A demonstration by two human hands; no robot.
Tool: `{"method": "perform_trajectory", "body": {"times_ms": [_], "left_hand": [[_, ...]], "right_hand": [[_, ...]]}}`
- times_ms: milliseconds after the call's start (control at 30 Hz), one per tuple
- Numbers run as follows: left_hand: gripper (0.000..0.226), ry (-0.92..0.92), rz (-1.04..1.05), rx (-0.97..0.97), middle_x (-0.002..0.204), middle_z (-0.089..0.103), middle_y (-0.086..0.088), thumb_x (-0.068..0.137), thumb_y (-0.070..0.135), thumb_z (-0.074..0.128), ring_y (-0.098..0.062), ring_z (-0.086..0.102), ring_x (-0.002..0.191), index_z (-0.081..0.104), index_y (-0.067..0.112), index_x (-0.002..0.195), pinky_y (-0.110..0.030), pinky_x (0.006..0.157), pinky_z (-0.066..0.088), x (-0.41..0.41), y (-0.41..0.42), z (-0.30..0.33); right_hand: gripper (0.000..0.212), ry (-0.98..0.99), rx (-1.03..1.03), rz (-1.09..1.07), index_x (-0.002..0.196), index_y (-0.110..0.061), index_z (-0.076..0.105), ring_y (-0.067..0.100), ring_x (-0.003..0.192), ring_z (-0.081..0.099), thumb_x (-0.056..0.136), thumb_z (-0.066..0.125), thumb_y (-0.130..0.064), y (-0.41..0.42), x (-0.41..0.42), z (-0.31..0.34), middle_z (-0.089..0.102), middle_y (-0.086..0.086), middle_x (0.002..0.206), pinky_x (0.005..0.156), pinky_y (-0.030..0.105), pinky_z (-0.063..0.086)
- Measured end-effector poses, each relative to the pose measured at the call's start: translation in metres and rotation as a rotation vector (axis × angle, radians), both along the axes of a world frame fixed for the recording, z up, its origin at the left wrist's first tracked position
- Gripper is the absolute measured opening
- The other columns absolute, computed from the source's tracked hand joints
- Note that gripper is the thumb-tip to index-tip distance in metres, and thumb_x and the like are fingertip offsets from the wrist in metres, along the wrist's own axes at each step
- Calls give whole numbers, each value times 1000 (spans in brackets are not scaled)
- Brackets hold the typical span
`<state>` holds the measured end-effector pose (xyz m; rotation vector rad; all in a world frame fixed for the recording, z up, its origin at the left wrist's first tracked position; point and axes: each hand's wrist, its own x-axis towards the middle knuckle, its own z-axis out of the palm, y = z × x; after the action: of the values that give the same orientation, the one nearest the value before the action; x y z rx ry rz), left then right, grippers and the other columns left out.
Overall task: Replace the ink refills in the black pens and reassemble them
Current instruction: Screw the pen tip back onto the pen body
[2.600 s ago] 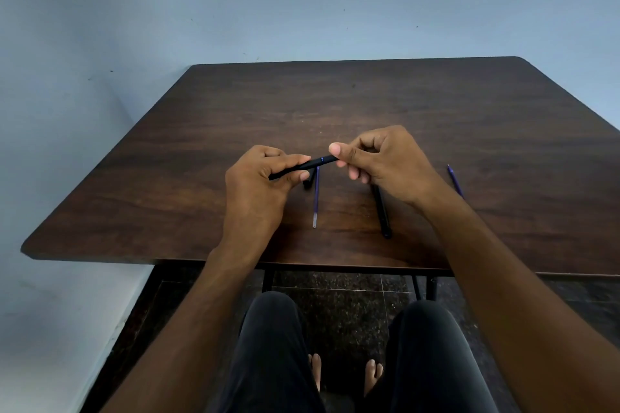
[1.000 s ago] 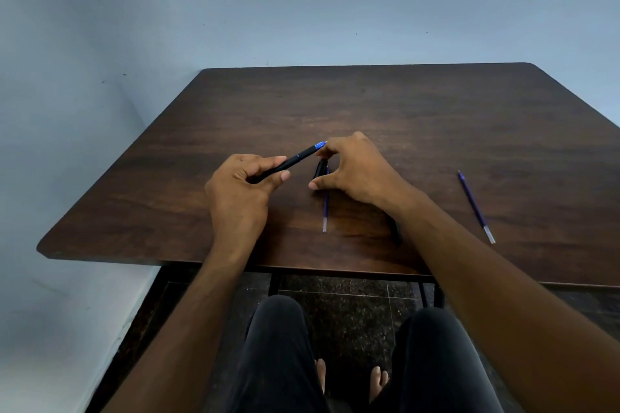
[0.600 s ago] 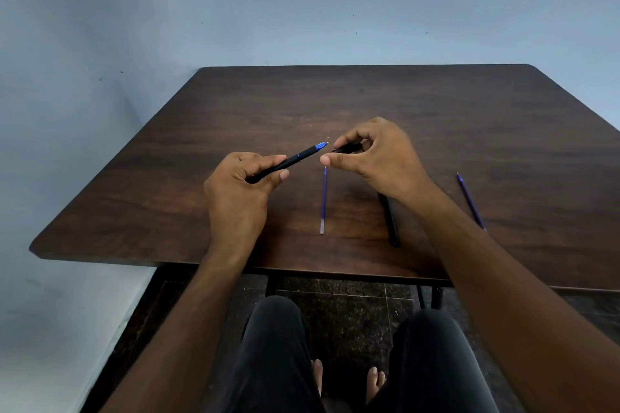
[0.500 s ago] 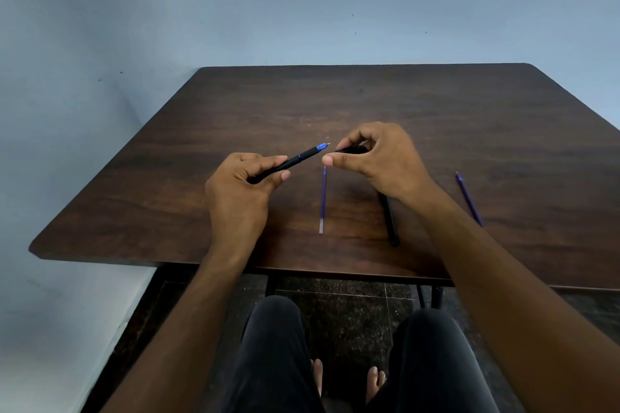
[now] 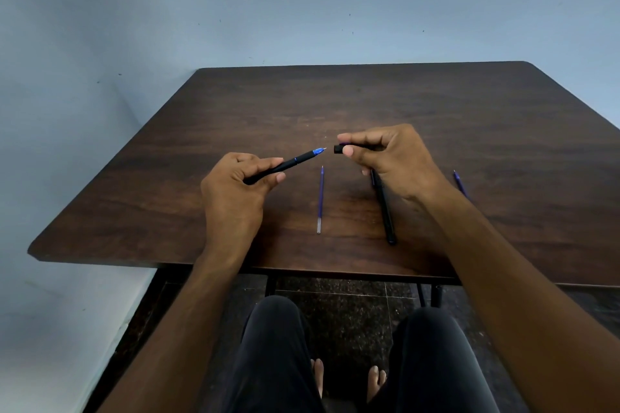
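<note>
- Gripping a slim black pen body [image 5: 285,166], the left hand [image 5: 235,191] is curled shut around it; its blue tip points toward 2 o'clock
- right hand [image 5: 392,157] pinches a short black cap [image 5: 339,148] at 3 o'clock of that tip, apart from it
- thin blue refill [image 5: 320,199] lies on the dark woodgrain table [image 5: 335,100]; another black pen [image 5: 384,211] lies at its 3 o'clock

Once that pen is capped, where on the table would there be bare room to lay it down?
The far half of the table is bare, as is the left side beyond the left hand. The near middle is crowded: loose refill, second black pen, another refill by the right hand.
</note>
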<state>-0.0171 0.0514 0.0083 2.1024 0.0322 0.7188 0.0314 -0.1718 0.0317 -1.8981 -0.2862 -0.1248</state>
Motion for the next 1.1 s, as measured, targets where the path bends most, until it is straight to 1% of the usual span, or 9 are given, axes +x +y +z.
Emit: {"method": "perform_trajectory", "body": {"times_ms": [67, 100, 400, 533, 600, 733, 800, 900, 1100], "left_hand": [[32, -5, -5, 13, 97, 68, 4, 76, 14, 83, -1, 62, 85, 77, 20, 107, 0, 75, 41, 0, -1, 0], [32, -6, -9, 13, 97, 68, 3, 76, 14, 83, -1, 62, 84, 77, 20, 107, -1, 75, 41, -1, -1, 0], [32, -21, -43, 13, 95, 68, 2, 75, 11, 84, -1, 61, 84, 78, 20, 105, -2, 74, 42, -3, -6, 3], [31, -9, -66, 35, 96, 68, 5, 76, 14, 83, -1, 61, 87, 77, 21, 106, -2, 75, 43, -5, -10, 5], [31, -8, -67, 39, 96, 68, 7, 76, 15, 83, -1, 62, 88, 77, 22, 106, -3, 76, 44, -5, -12, 6], [29, -11, -78, -1, 93, 73, 13, 77, 16, 84, 2, 67, 88, 79, 21, 105, -4, 79, 45, -5, -11, 9], [29, -7, -81, 2, 90, 71, 19, 77, 16, 83, 7, 66, 88, 78, 21, 105, -2, 78, 44, -5, -12, 11], [30, 1, -78, 13, 85, 67, 23, 76, 17, 84, 13, 63, 82, 78, 21, 105, -1, 75, 43, -5, -13, 14], [28, -31, -73, 54, 79, 67, 16, 76, 17, 84, 9, 61, 75, 79, 19, 103, -2, 70, 41, -6, -18, 13]], "right_hand": [[24, 9, 40, 0, 110, -9, 76, 3, 56, 58, 87, 75, -4, -1, -1, 2, 75, -9, 95, 60, 17, 55], [23, 10, 55, 5, 108, -9, 76, 0, 56, 58, 86, 76, -3, -2, -2, 3, 75, -6, 97, 61, 17, 55], [23, 10, 67, 49, 105, -6, 77, 12, 65, 63, 81, 79, -4, 1, -2, 3, 77, 2, 99, 65, 23, 59], [26, 49, 134, 84, 102, -5, 76, 17, 78, 72, 77, 82, 1, 5, 0, 1, 78, 6, 98, 67, 28, 61], [28, 75, 195, 97, 103, -4, 76, 14, 75, 72, 77, 82, 2, 6, 1, -1, 78, 8, 96, 67, 27, 59], [30, 222, 603, 161, 104, 6, 72, 19, 70, 68, 76, 78, -3, 8, 2, -1, 73, 15, 86, 68, 26, 58], [30, 265, 685, 152, 104, 9, 72, 20, 70, 69, 77, 77, -4, 9, 2, -2, 74, 15, 84, 68, 27, 59], [22, 281, 674, 134, 102, 9, 72, 20, 68, 69, 82, 74, 1, 13, -1, -2, 74, 15, 82, 65, 26, 59], [15, 274, 641, 107, 98, 10, 72, 18, 63, 65, 84, 73, 2, 21, -4, 0, 72, 15, 79, 59, 26, 57]]}}
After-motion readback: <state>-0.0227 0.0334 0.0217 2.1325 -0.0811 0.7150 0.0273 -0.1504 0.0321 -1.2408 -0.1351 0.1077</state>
